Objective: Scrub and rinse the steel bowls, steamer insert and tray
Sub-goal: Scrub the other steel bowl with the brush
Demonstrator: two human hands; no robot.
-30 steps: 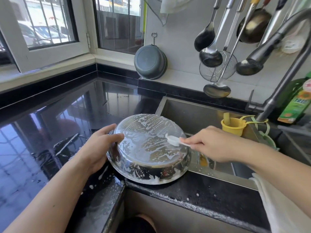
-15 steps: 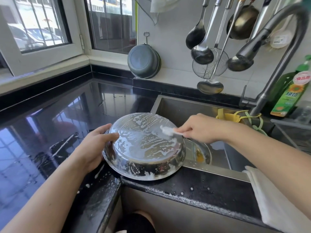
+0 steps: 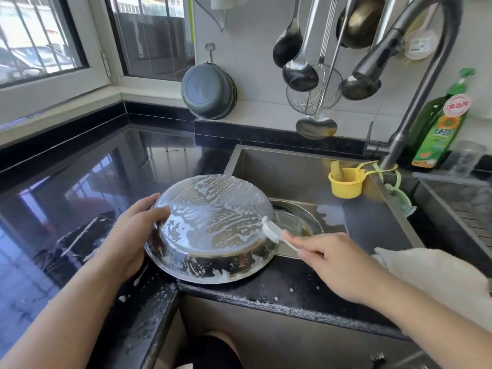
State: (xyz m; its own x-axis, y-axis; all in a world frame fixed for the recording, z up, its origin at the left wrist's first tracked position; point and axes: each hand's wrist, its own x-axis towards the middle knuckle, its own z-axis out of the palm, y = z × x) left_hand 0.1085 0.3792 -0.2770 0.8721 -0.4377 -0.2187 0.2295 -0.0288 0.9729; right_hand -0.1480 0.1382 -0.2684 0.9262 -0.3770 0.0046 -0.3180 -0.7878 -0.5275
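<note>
Soapy steel bowl [image 3: 210, 225]; glossy counter [image 3: 80, 177]

The brush [image 3: 274, 231] handle vanishes inside the right hand [image 3: 338, 262]; ladle [image 3: 288, 46] handles (hanging) run off the top edge.

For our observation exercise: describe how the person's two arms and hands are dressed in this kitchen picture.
Both forearms are bare, with no sleeves in view. The left hand and right hand wear no gloves, and no rings, watch or bracelet show.
</note>
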